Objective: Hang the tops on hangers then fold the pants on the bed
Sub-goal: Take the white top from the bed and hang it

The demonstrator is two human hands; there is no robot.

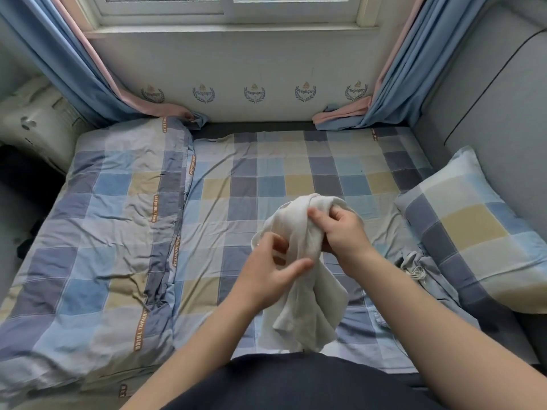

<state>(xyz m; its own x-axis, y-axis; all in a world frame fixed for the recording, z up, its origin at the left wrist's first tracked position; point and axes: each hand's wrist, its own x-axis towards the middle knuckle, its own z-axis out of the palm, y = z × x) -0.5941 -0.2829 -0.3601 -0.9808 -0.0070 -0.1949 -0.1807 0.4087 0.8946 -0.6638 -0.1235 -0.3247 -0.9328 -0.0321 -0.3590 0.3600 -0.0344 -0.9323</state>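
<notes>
**White garment (pixel 299 294) held above bed's (pixel 207 294) near edge**

Soft, thin cloth, bunched. Left hand (pixel 270 275) has its fingers curled into the folds; right hand (pixel 340 229) is fisted round the gathered top. Checked sheet (pixel 266 173) creased. Duvet (pixel 112 232) along left edge, tape reads "BEAUTIFUL THING". Wall emblems (pixel 254 93) read "Voyager".

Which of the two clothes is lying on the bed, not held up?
The grey-blue garment with the white cord, lying beside the checked pillow. The white garment is held up by the left hand and the right hand.
</notes>
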